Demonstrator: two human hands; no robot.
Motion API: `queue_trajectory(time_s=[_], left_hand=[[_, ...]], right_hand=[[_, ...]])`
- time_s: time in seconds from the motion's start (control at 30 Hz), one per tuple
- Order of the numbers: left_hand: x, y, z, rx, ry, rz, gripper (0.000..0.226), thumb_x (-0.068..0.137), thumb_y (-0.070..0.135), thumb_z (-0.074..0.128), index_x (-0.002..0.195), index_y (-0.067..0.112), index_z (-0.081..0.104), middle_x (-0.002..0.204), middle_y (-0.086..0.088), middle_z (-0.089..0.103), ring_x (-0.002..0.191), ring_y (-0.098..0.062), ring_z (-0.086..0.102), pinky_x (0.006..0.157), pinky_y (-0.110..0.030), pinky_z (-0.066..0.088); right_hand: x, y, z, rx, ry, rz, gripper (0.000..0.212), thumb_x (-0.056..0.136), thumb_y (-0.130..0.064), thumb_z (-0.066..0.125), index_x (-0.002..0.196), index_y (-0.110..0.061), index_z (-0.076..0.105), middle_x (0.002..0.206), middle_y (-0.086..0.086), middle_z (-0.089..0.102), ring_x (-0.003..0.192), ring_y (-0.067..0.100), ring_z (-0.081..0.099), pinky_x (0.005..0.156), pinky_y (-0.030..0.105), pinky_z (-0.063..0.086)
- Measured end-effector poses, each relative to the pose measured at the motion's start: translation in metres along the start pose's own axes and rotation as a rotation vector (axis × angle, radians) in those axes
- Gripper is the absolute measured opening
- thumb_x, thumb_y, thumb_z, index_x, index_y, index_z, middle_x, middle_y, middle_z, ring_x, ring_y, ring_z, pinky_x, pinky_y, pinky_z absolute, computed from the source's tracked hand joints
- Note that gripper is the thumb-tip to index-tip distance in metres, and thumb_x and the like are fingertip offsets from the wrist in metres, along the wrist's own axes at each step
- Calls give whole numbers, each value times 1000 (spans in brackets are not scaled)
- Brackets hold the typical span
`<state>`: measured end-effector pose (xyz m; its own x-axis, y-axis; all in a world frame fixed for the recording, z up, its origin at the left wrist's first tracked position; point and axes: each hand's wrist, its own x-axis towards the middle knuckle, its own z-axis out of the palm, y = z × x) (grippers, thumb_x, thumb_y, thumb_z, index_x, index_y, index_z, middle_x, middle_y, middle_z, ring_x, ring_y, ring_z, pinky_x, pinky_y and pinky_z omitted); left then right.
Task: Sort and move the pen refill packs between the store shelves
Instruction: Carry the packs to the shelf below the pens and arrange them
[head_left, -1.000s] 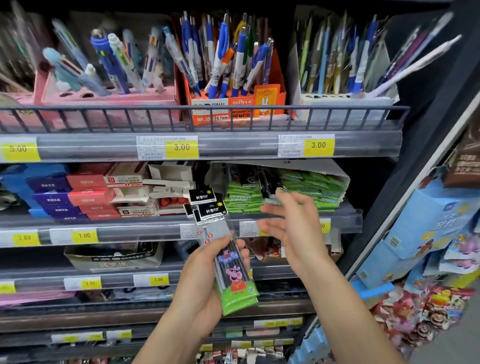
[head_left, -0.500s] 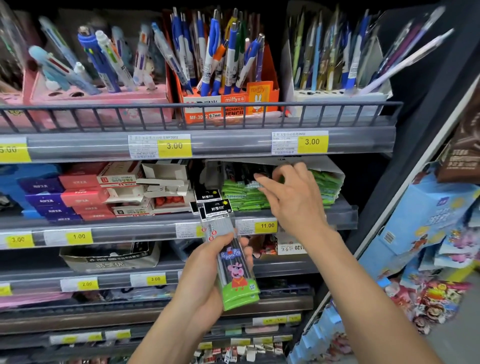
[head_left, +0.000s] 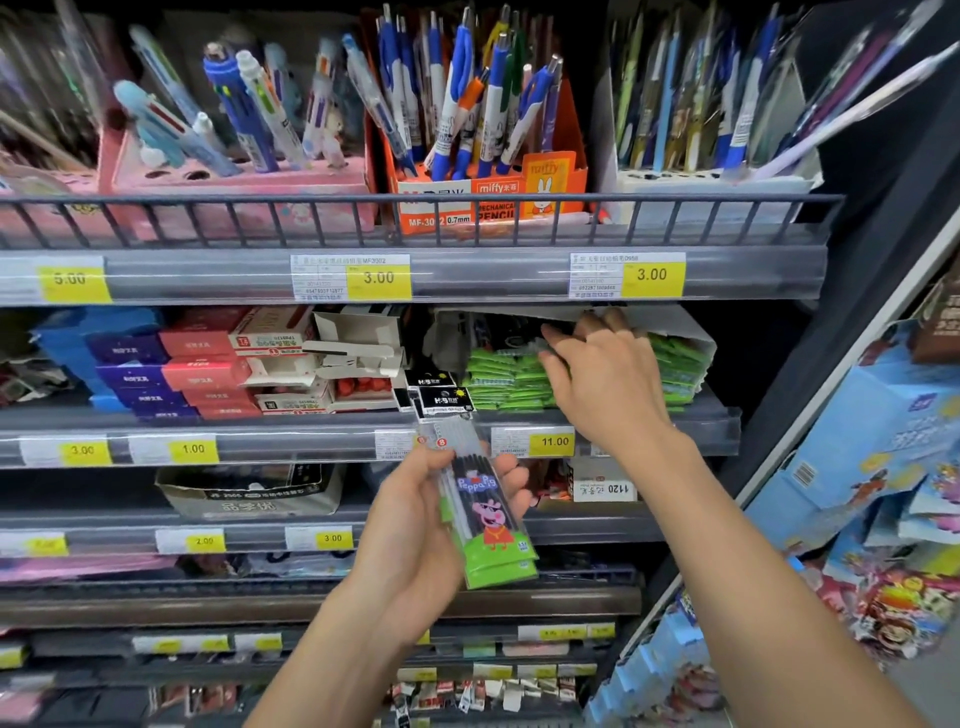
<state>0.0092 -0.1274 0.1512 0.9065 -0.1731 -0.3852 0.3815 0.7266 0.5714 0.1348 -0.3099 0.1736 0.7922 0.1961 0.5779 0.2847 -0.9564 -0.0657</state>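
Note:
My left hand grips a small stack of pen refill packs with a cartoon pig and a green base, black header cards pointing up, in front of the middle shelf edge. My right hand reaches into an open white carton on that shelf. Its fingers are spread and touch the pile of green refill packs lying inside. Whether they pinch a pack is hidden by the hand itself.
Above, behind a wire rail, stand a pink pen holder, an orange mechanical pencil box and a white pen holder. Red and blue boxes fill the middle shelf's left. Blue cartons crowd the rack at right.
My right hand has moved up from in front of the shelf edge into the carton and onto the green packs. My left hand keeps holding its stack in about the same place.

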Motion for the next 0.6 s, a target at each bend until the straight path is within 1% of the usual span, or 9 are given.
queue_trajectory(time_s=[0.03, 0.1, 0.17, 0.27, 0.33, 0.4, 0.47, 0.53, 0.6], left_hand=[[0, 0, -1, 4, -9, -6, 43, 106, 23, 43, 121, -9, 66, 119, -28, 74, 101, -35, 77, 80, -44, 66], [1, 0, -5, 48, -27, -7, 42, 105, 19, 41, 124, -10, 64, 124, -26, 73, 111, -35, 75, 85, -44, 65], [4, 0, -9, 123, -27, 10, 40, 104, 17, 46, 130, -7, 63, 127, -24, 72, 118, -35, 71, 89, -45, 64], [8, -3, -14, 193, -6, 58, 38, 104, 19, 53, 133, -2, 66, 130, -27, 70, 124, -42, 66, 106, -54, 54], [7, -4, -14, 238, 20, 91, 36, 99, 21, 62, 128, 0, 70, 126, -27, 72, 112, -39, 71, 99, -51, 57], [6, -5, -13, 270, 50, 110, 34, 96, 21, 67, 123, 1, 72, 122, -27, 73, 101, -35, 73, 85, -47, 62], [5, -7, -9, 270, 70, 107, 33, 101, 25, 65, 122, 0, 73, 120, -26, 74, 101, -36, 73, 83, -48, 62], [5, -9, -6, 231, 94, 96, 37, 105, 31, 58, 119, 2, 76, 118, -24, 75, 103, -37, 73, 90, -51, 61], [5, -9, -4, 189, 110, 101, 39, 109, 32, 52, 121, 2, 73, 113, -22, 77, 96, -34, 76, 81, -47, 63]], right_hand=[[-3, -3, -2, -14, -29, 6, 41, 104, -38, 51, 137, -17, 63, 111, 9, 69, 119, 38, 54, 87, 47, 43], [-17, -14, -11, 149, -46, 60, 50, 104, -40, 48, 147, -15, 51, 99, 0, 59, 110, 30, 54, 85, 44, 42], [-46, -28, -21, 443, -86, 185, 48, 103, -45, 48, 142, -19, 58, 90, -7, 59, 100, 19, 58, 83, 39, 45], [-95, -47, -34, 900, -424, 315, 35, 99, -53, 54, 129, -40, 65, 81, -11, 69, 78, 6, 66, 69, 36, 52], [-116, -52, -40, 1153, -600, 441, 38, 99, -44, 60, 135, -54, 52, 73, 0, 62, 63, 14, 65, 59, 34, 55], [-128, -53, -41, 1222, -618, 513, 51, 101, -29, 62, 141, -52, 40, 66, 2, 55, 54, 17, 63, 52, 29, 51], [-131, -55, -41, 1211, -592, 539, 57, 102, -20, 61, 147, -45, 36, 64, 1, 57, 52, 18, 62, 52, 27, 49], [-131, -56, -42, 1223, -590, 583, 57, 102, -20, 61, 151, -40, 39, 75, 8, 66, 53, 20, 63, 53, 27, 50], [-130, -56, -43, 1256, -615, 623, 57, 101, -23, 61, 148, -46, 39, 88, 8, 73, 54, 22, 65, 53, 29, 52]])
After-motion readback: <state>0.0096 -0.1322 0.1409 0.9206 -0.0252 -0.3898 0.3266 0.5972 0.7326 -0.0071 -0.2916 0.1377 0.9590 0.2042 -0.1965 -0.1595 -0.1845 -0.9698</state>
